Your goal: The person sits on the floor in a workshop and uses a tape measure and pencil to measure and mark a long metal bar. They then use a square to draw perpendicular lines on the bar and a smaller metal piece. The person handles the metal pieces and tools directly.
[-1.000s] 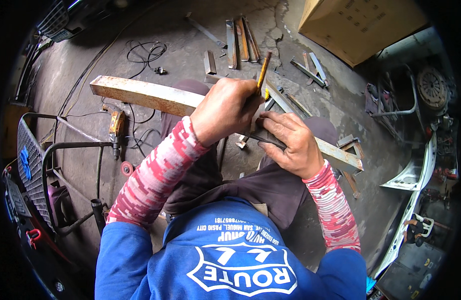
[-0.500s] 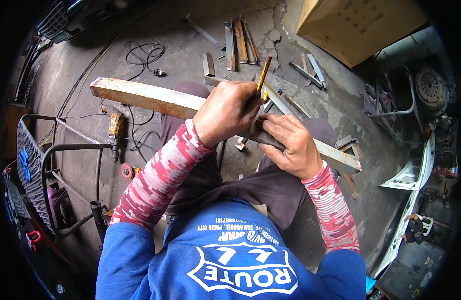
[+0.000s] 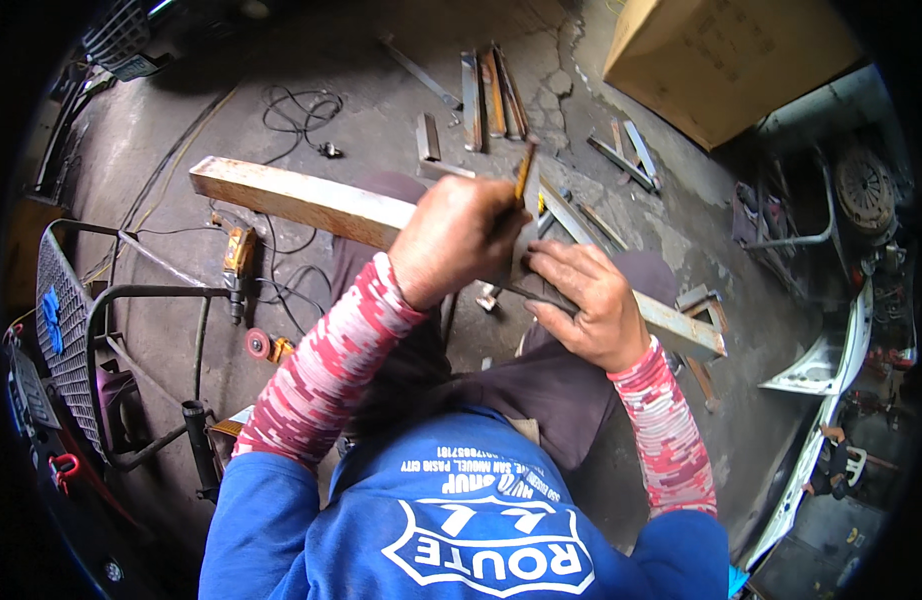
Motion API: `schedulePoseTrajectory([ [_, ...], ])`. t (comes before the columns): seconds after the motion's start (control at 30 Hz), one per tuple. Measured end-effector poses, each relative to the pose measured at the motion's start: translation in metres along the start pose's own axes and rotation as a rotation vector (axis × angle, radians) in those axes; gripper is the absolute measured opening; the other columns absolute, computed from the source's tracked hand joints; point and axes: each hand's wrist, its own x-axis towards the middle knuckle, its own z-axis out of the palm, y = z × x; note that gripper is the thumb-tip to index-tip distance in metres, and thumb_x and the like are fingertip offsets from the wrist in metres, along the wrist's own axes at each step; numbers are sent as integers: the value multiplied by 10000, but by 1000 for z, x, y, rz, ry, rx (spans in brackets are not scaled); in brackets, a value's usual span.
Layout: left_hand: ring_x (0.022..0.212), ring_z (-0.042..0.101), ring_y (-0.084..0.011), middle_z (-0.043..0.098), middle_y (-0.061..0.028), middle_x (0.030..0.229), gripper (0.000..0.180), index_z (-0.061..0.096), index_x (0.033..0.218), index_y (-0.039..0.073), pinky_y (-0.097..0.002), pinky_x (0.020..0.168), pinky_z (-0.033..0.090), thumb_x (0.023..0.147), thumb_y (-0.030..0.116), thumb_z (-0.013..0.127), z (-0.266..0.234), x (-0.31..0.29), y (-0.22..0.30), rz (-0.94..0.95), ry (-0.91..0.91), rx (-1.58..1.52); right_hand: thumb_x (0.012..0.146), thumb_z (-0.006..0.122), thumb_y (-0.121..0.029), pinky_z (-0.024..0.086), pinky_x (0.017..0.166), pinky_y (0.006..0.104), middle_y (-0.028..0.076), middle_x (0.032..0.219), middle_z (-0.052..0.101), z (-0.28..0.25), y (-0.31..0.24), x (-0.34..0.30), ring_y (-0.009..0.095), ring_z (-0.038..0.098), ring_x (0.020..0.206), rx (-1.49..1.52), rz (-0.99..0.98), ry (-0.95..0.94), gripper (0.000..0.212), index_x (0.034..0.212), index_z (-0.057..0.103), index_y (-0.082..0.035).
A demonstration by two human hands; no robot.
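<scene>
Across my thighs lies a long, square metal tube [image 3: 301, 198], pale on top and rust-stained along its side. My left hand [image 3: 456, 240] is closed around a yellow pencil [image 3: 526, 172], its upper end sticking up past the fingers; its tip is hidden behind the hand. My right hand [image 3: 593, 305] pinches a dark, thin-edged flat metal piece [image 3: 541, 292] against the middle of the tube, fingers on top and thumb at the near edge. Both hands are close together over the tube.
A yellow drill [image 3: 239, 262] and a grinder with a red disc [image 3: 263, 345] lie at left, beside a black metal frame [image 3: 161, 292]. Beyond my knees are several metal strips [image 3: 471, 100] and a black cable [image 3: 301, 115]. A cardboard box [image 3: 726, 65] stands far right.
The pencil's upper end has dipped slightly as my left hand shifted. My right hand still pinches the flat piece. The whole view has shifted slightly.
</scene>
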Motion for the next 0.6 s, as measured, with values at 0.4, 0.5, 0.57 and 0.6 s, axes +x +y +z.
schedulePoseTrajectory([
  [0.4,770,650,-446,615,-210,787,248,597,855,19,-507,660,513,953,172,766,-5,-3,4,86,7,25,817,854,-193,555,962,455,184,1282,722,-6,-12,7,384,684,1084,-7,15,17,463,1220,739,3],
  [0.5,797,656,-457,615,-204,803,224,600,872,18,-524,683,519,950,163,751,-3,-4,8,72,22,50,793,841,-171,547,982,451,201,1278,730,-6,-14,9,388,689,1106,-14,26,1,466,1210,744,12],
  [0.57,815,658,-461,624,-204,836,223,603,890,10,-528,696,520,946,170,748,-5,-5,11,52,6,43,779,842,-161,545,978,456,197,1274,729,-5,-15,10,387,688,1095,-14,13,3,468,1207,746,4],
  [0.6,815,656,-463,623,-206,841,225,601,893,8,-529,696,518,950,173,743,-8,-6,14,97,11,23,775,848,-157,548,971,456,192,1277,728,-5,-16,10,385,688,1087,-22,7,3,472,1207,746,2],
])
